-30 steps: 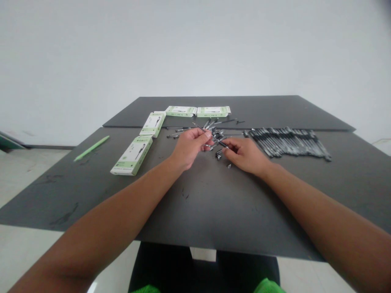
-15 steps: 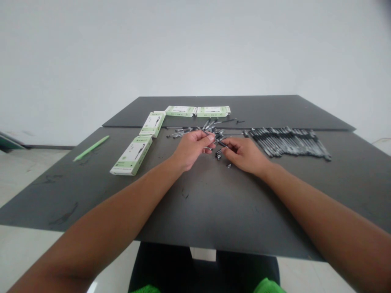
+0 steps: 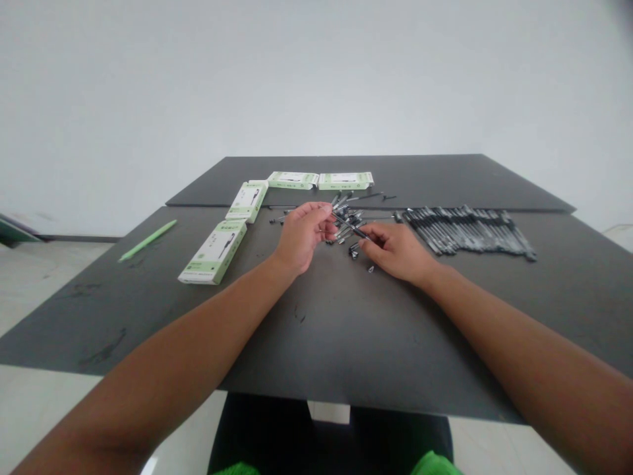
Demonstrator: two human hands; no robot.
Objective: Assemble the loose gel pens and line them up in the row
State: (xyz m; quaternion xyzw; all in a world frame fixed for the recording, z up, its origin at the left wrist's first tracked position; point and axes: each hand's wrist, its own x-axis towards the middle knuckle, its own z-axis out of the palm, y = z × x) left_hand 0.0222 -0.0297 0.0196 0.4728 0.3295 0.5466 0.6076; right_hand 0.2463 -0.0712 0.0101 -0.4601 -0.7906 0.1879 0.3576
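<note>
A slim pen point(image 3: 349, 226) with a clear barrel and dark grip slants between my hands. My right hand point(image 3: 395, 251) pinches its dark lower end between thumb and fingers. At the upper end, my left hand point(image 3: 305, 236) has thumb and forefinger pressed together on the tip; whether it holds a separate small part is too small to tell. Behind and beneath the hands lies a loose pile of pen parts point(image 3: 342, 200). Several small dark pieces point(image 3: 353, 250) lie near the right fingertips. To the right, many pens point(image 3: 465, 229) lie side by side in a row.
Green-and-white boxes point(image 3: 213, 253) lie at the left and along the back, one more box point(image 3: 346, 180) behind the pile. A light green pen point(image 3: 148, 240) rests at the far left of the dark table point(image 3: 336, 330). A seam crosses the tabletop behind the hands.
My left hand has moved slightly left and up, away from my right hand, and more of the pen now shows between them. My right hand has stayed in place.
</note>
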